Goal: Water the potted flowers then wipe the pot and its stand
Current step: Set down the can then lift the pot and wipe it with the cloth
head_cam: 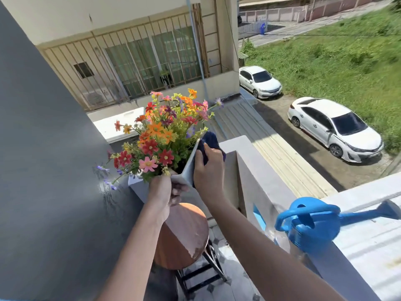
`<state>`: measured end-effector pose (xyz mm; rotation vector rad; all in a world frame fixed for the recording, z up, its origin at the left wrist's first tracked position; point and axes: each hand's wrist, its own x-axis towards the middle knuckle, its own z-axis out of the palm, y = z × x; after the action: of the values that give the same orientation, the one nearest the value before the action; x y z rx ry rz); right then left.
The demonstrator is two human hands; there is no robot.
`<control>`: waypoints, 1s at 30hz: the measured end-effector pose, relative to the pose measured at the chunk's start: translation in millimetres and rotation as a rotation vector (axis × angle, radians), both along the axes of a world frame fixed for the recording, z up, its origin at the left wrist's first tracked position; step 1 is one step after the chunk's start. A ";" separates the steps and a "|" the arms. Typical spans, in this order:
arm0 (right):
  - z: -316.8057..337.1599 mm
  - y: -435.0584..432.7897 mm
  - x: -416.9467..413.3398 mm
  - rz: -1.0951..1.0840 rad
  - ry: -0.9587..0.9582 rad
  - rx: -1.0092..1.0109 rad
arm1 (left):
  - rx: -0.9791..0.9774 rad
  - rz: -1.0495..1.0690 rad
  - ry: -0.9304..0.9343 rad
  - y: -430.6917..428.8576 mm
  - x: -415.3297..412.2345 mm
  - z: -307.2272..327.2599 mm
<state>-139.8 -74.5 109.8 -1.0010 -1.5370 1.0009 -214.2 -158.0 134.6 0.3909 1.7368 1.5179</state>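
A white square pot (187,170) full of mixed orange, red, pink and yellow flowers (160,135) is lifted and tilted above a round wooden stool (184,233) on black metal legs. My left hand (165,192) grips the pot's near corner from below. My right hand (208,168) presses a dark blue cloth (210,142) flat against the pot's right side wall. A blue plastic watering can (312,222) rests on the balcony ledge to the right, spout pointing right.
A grey wall (43,148) runs close on the left. The white balcony parapet (256,170) stands right of the pot, with a drop beyond to a metal roof, a driveway and two white cars (334,129). Tiled floor lies below the stool.
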 end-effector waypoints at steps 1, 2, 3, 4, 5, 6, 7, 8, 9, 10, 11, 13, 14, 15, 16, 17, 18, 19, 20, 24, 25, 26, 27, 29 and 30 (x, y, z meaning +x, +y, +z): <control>-3.1 -10.8 1.2 0.035 0.005 0.028 | 0.013 0.007 -0.008 0.1 -1.8 0.7; -7.2 -20.8 3.8 0.073 0.005 0.062 | 0.025 0.017 -0.015 0.1 -4.4 1.5; -14.0 -28.0 6.9 0.106 0.006 0.095 | 0.035 0.024 -0.021 -0.2 -6.6 3.1; -21.6 -33.3 10.9 0.127 0.006 0.119 | 0.045 0.028 -0.028 -0.2 -9.1 4.4; -30.2 -36.1 14.4 0.138 0.001 0.123 | 0.055 0.031 -0.035 -0.9 -11.6 5.7; -37.7 -36.4 18.0 0.140 -0.017 0.105 | 0.065 0.032 -0.039 -1.7 -13.3 6.6; -44.7 -33.9 20.2 0.134 -0.036 0.077 | 0.073 0.031 -0.041 -2.6 -15.2 6.9; -49.7 -31.0 21.7 0.128 -0.053 0.039 | 0.074 0.029 -0.038 -3.8 -16.5 6.9; -52.9 -27.9 22.7 0.124 -0.055 -0.004 | 0.069 0.028 -0.031 -5.1 -17.4 6.5; -53.1 -25.8 23.2 0.120 -0.046 -0.044 | 0.061 0.032 -0.024 -6.0 -17.6 6.2; -51.2 -25.1 22.7 0.111 -0.029 -0.062 | 0.055 0.037 -0.020 -6.9 -16.6 6.8; -39.8 -27.3 19.0 0.084 0.013 -0.055 | 0.046 0.044 -0.022 -8.1 -14.7 7.0; -31.3 -29.5 17.2 0.074 0.045 -0.036 | 0.039 0.042 -0.015 -8.3 -12.8 6.2; -21.8 -31.5 15.7 0.068 0.086 0.001 | 0.031 0.036 0.004 -8.5 -10.4 5.0; -12.2 -32.3 12.5 0.065 0.120 0.036 | 0.018 0.026 0.028 -8.6 -8.8 2.9; -3.9 -31.4 8.4 0.059 0.147 0.058 | 0.006 0.014 0.042 -9.1 -7.9 0.7; 2.9 -28.5 5.2 0.048 0.165 0.072 | 0.003 0.005 0.040 -9.7 -6.8 -1.1; 6.7 -23.5 0.7 0.034 0.175 0.088 | 0.011 0.003 0.018 -10.7 -7.1 -2.7; 7.5 -16.9 -5.5 0.016 0.174 0.103 | 0.025 0.006 -0.014 -11.3 -9.4 -5.0; -16.1 18.6 -27.4 -0.044 0.121 0.079 | 0.037 0.009 -0.056 -15.6 -19.9 -12.5; -25.1 25.7 -32.7 -0.056 0.116 0.053 | 0.028 0.006 -0.048 -16.2 -23.5 -14.4; -34.2 29.7 -38.0 -0.070 0.108 0.029 | 0.019 0.007 -0.038 -15.9 -28.0 -15.2; -42.4 31.0 -43.0 -0.081 0.096 0.016 | 0.014 0.018 -0.028 -14.9 -33.7 -15.3; -57.9 27.1 -55.4 -0.064 0.072 0.019 | 0.011 0.061 -0.017 -10.8 -50.6 -16.9; -66.4 22.7 -60.3 -0.033 0.063 0.027 | 0.008 0.074 -0.012 -8.4 -59.4 -17.5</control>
<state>-200.1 -51.8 43.4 -0.9644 -1.4735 0.9775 -273.6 -166.5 117.2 0.3241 1.7535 1.5770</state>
